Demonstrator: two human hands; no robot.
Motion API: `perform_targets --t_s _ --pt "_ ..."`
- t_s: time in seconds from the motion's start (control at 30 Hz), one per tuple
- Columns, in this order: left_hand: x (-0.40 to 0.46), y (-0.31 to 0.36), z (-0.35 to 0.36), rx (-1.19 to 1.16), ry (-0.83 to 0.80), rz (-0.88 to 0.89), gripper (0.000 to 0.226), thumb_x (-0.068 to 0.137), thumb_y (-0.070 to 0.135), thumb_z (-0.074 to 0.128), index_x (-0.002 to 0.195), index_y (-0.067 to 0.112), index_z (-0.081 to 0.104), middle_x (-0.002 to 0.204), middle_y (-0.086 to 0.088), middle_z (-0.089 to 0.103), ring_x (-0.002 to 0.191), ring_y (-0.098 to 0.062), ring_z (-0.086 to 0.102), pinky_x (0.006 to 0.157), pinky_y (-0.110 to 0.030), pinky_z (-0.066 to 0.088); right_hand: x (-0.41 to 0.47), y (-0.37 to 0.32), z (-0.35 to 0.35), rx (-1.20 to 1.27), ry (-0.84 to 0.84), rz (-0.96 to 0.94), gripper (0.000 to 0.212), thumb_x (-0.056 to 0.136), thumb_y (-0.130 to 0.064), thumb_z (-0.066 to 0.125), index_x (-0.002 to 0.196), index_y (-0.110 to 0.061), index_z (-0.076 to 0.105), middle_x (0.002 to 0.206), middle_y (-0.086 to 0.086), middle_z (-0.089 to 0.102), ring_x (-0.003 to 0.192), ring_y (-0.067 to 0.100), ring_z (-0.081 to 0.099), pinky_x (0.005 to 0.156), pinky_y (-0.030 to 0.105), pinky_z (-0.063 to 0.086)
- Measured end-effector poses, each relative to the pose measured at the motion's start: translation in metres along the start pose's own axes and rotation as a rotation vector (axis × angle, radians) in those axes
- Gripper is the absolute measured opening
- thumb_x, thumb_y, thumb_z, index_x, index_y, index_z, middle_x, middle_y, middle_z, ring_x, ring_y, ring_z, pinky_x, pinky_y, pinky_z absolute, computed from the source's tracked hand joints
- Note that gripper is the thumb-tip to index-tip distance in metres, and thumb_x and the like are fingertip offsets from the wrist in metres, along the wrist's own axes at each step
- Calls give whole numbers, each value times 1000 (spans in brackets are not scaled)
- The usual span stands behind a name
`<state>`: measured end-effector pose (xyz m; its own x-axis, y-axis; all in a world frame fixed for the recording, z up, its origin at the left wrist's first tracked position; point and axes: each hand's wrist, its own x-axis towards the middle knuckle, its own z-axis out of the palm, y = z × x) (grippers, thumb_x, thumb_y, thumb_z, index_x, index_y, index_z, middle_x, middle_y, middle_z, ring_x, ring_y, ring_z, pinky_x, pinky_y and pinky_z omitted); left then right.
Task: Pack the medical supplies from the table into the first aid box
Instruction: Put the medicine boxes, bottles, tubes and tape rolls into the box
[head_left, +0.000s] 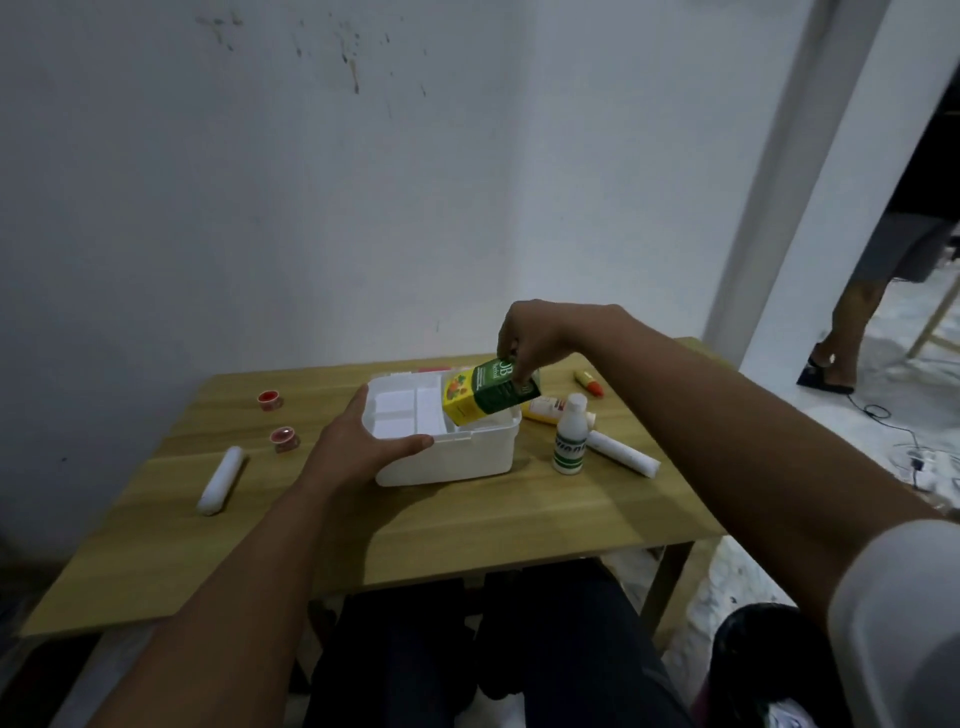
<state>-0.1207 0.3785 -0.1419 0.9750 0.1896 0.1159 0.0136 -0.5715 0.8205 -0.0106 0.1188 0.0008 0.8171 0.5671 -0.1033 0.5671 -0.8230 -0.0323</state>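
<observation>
A white first aid box (457, 457) stands open in the middle of the wooden table (467, 530). My left hand (358, 441) grips its near left corner, thumb over the rim. My right hand (535, 338) holds a green and yellow carton (488, 397) by its top end, tilted over the box's right side. Right of the box are a white bottle with green stripes (571, 434), a white roll (623, 454), a yellow tube (545, 408) and a yellow and red tube (589, 382). To the left lie another white roll (221, 480) and two red tape rolls (270, 400) (283, 438).
The table stands against a white wall. Another person's legs (852, 322) are at the far right on the floor, near cables (893, 426) and a power strip. My dark trousers (493, 654) show under the table's front edge.
</observation>
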Motion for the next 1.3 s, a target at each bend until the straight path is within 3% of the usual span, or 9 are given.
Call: perform_targets --t_s 0.27,0.37,0.5,0.7,0.83,0.97,1.1,1.2,1.3 --pt "-1 -2 1 -30 11 1 113 66 57 92 160 36 34 154 3 51 119 -15 48 78 -33 46 8 -10 4 -111 14 -14 46 78 -26 84 122 -15 76 113 4 75 100 22 66 76 31 54" --pt "0 0 1 -15 3 -5 114 68 56 91 162 35 30 157 1 48 133 -24 49 76 -31 46 17 -19 10 -128 16 -25 45 76 -27 85 118 -15 77 108 4 75 96 22 67 74 32 56" --pt "1 1 3 -4 6 -23 114 70 54 91 163 34 28 160 0 45 138 -27 47 79 -32 46 30 -31 31 -30 36 -42 42 77 -26 87 116 -13 78 110 4 75 95 19 65 64 24 44" --pt "3 -2 4 9 3 -1 108 72 50 90 161 35 30 158 0 47 130 -23 48 67 -18 40 42 -44 72 78 38 -11 38 73 -32 90 107 -16 80 105 0 76 97 19 69 82 35 58" --pt "4 -6 3 4 -2 11 109 69 55 91 159 37 32 154 2 50 119 -13 45 69 -22 43 47 -52 92 47 77 -24 29 77 -29 85 102 -15 80 101 2 74 93 22 65 73 32 51" --pt "5 -7 3 1 -10 2 116 64 63 90 160 37 31 155 3 50 127 -19 49 76 -29 47 50 -51 96 68 89 -25 29 77 -28 85 102 -14 79 101 4 74 90 21 64 70 29 43" --pt "3 -6 5 16 4 1 114 66 59 90 161 36 30 156 2 48 135 -25 48 84 -35 48 46 -46 90 115 77 -40 38 78 -32 87 110 -14 78 108 2 74 99 20 64 77 29 46" --pt "1 -8 4 -3 -8 11 114 65 64 89 160 40 30 157 4 48 136 -24 48 86 -36 49 38 -26 65 317 178 -38 34 79 -27 88 107 -11 80 108 2 77 98 16 68 88 29 53" --pt "0 -8 2 -7 -13 20 121 55 78 84 158 44 31 154 8 51 131 -21 51 86 -36 52 30 17 41 467 395 58 17 83 -20 83 97 -10 82 97 6 80 80 13 69 87 37 60"
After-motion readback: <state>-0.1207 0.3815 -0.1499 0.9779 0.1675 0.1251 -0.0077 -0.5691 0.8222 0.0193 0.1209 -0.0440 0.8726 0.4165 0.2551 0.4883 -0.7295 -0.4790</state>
